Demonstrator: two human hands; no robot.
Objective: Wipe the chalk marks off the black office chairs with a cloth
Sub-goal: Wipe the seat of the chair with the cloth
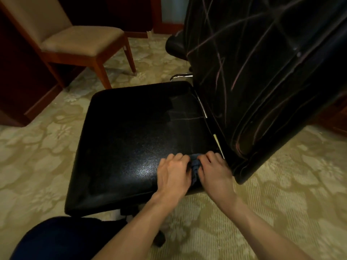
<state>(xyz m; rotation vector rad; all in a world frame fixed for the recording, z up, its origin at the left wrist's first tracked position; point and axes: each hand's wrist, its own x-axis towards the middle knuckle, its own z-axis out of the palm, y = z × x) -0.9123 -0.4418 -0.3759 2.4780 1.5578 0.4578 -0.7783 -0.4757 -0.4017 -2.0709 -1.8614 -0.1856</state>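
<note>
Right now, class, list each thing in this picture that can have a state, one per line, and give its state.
seat: mostly wiped, faint chalk lines near the back
backrest: upright, streaked with chalk marks
cloth: bunched, on the seat between both hands
left hand: fingers curled on the cloth
right hand: fingers curled on the cloth
wooden chair: upright, unoccupied

No readable text, label, brand, number or sign shows on anything in this view.
</note>
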